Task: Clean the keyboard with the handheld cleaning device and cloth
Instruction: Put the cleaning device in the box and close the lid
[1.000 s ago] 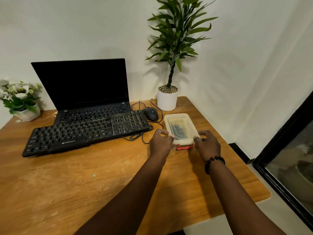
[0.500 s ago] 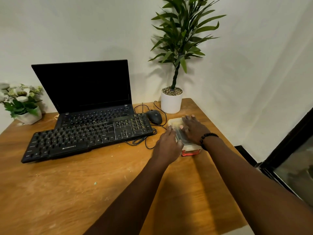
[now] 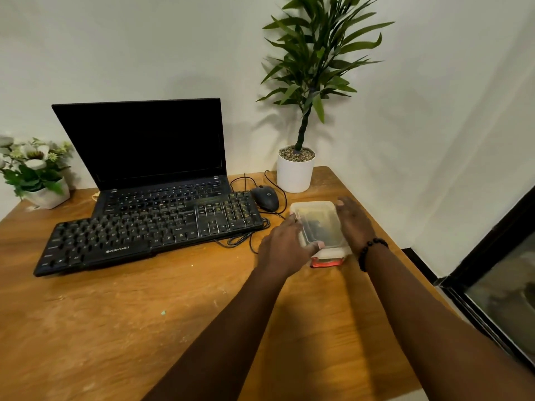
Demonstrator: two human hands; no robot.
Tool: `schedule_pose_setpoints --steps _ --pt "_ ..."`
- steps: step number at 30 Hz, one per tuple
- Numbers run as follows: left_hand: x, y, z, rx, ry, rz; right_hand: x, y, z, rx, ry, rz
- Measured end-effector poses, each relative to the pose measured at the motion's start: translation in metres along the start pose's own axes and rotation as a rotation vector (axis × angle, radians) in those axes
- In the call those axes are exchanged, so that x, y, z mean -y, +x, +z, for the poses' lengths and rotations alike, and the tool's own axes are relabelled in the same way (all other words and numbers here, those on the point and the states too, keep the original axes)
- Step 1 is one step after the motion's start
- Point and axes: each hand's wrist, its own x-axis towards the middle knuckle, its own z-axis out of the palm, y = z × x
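Note:
A black wired keyboard [image 3: 150, 233] lies on the wooden desk [image 3: 115, 328], leaning on the base of an open black laptop [image 3: 144, 146]. To its right stands a clear plastic box [image 3: 318, 224] with a translucent lid and a red latch at its near end; something dark shows through the lid. My left hand [image 3: 285, 247] grips the box's left side, thumb on the near corner of the lid. My right hand [image 3: 354, 224] lies along the box's right side with fingers straight. The cleaning device and cloth are not plainly visible.
A black mouse [image 3: 265, 197] and its looped cable sit between keyboard and box. A tall potted plant [image 3: 295, 172] stands at the back right corner, a small flower pot [image 3: 43, 183] at the far left. The desk's right edge drops beside a dark glass door [image 3: 498, 285].
My right hand slid from the top of the lid to the box's right side, uncovering the lid. My left hand stays at the left side. The camera shifted slightly.

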Motion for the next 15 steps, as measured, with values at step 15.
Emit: schedule_pose_setpoints --steps 15 --pt "-0.011 0.008 -0.011 -0.024 0.246 0.127 -0.004 -0.069 -0.009 -0.006 0.487 0.614"
